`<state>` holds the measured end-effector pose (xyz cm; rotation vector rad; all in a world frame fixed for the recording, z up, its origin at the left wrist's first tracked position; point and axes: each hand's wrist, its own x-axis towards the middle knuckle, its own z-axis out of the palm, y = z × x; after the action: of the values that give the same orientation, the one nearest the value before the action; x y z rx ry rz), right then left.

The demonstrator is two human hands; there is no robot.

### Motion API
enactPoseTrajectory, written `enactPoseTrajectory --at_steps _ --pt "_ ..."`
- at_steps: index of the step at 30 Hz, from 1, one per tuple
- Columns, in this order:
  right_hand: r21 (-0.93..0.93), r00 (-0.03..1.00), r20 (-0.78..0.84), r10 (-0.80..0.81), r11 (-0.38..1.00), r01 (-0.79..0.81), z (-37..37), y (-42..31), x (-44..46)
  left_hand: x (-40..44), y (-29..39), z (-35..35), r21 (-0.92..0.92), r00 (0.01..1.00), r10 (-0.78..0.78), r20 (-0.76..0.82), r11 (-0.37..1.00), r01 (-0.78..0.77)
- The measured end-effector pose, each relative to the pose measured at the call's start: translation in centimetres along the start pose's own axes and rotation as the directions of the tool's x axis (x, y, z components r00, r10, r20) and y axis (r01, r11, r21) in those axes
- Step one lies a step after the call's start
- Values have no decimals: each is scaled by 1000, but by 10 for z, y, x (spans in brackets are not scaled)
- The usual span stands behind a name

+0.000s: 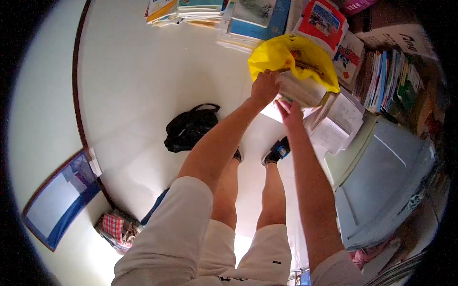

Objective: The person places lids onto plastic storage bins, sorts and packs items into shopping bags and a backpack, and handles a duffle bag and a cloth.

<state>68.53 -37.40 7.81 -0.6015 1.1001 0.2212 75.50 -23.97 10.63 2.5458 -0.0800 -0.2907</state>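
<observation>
A yellow plastic bag (269,55) stands with its mouth spread, and dark and brownish things show inside. A pale stack of paper, perhaps a book (303,88), lies at the near side of its mouth. My left hand (265,88) is closed at the bag's near-left rim, beside the stack; its fingertips are partly hidden. Just below, my right hand (292,113) has its fingers closed on the near edge of the stack. A bright white sheet (272,112) shows beneath my hands.
Book piles (200,14) line the far side, with a red book (322,24) behind the bag. Upright books (386,78), open pages (336,124) and a grey plastic bin (384,176) stand right. A black bag (191,126) lies on the floor left of my feet.
</observation>
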Motion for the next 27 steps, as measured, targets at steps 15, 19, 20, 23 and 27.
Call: enactPoseTrajectory --at_steps 15,19,20,23,27 --pt "-721 965 45 -257 660 210 -8 41 2 -421 -152 93 -595 516 -802 300 266 758" --pt "-892 842 120 -525 315 324 -25 142 -29 -515 -263 183 -625 447 -894 35 329 708" --pt "-880 752 223 -621 203 429 -26 156 -34 -511 -275 179 -628 380 -925 -27 311 713" --pt "-750 692 333 -640 265 605 -12 169 -46 -495 -324 166 -653 158 -912 378 -142 744" --pt "-516 444 853 -273 -573 637 -22 186 -56 -453 -355 145 -755 -82 -869 489 -468 460"
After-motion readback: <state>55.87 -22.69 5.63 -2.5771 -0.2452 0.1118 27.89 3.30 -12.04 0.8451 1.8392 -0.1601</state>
